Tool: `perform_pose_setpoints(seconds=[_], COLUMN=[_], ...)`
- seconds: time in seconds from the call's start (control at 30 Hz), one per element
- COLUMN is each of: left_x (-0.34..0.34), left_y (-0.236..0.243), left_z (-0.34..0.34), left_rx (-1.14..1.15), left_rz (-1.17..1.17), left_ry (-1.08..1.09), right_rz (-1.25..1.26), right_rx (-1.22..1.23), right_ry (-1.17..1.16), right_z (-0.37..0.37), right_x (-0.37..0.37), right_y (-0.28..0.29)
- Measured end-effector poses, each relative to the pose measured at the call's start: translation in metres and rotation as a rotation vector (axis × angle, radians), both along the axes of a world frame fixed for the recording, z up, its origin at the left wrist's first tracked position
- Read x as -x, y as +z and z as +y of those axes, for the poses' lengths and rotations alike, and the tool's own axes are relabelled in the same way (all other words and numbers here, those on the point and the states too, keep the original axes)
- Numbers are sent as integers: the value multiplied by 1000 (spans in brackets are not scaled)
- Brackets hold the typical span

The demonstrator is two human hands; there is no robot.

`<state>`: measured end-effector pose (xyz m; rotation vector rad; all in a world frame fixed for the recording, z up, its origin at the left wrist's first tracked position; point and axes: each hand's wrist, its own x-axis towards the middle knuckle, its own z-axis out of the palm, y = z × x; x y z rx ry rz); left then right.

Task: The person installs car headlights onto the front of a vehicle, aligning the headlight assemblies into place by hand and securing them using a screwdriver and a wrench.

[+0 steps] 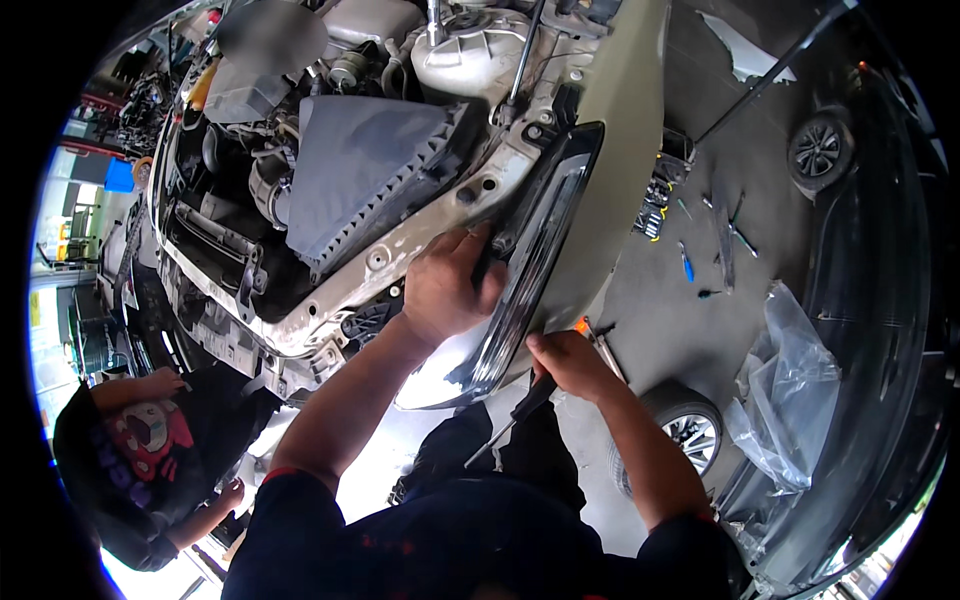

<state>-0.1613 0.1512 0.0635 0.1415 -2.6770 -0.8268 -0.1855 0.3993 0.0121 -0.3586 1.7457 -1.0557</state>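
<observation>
In front of me is a car's headlight [535, 270], long with a clear lens, at the front corner beside the pale fender [625, 110]. My left hand [455, 285] is closed round the headlight's inner edge, near its black housing; the fingertips are partly hidden. At the outer lower side of the lamp, my right hand [575, 365] is closed on a screwdriver [528, 402]. Its dark handle sits in the palm and its metal shaft slants down toward my legs. The thumb side of that hand is close to the lamp; whether it touches I cannot tell.
The open engine bay holds a black air filter box [365, 175]. Another person [165, 440] leans in at the left. On the floor at right lie several hand tools [687, 262], a wheel [690, 430] and plastic sheeting [790, 395], beside a dark car [880, 270].
</observation>
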Motion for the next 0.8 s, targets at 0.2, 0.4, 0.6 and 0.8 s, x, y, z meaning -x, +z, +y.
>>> perform_pose_setpoints(seconds=[0.2,0.4,0.6,0.8], left_x=[20,18,15,24], left_y=[-1,-3,-14,-31], left_z=[11,8,1,2], left_rx=[-24,-100,-147,-127], left_rz=[29,25,18,149], left_ry=[84,89,103,79], right_rz=[-49,-67,-123,-48], right_rx=[28,22,-42,-84], right_ry=[-28,47,-49,-197], right_z=[-1,-2,-7,1], right_x=[-3,0,0,-13], right_y=[-7,-5,2,0])
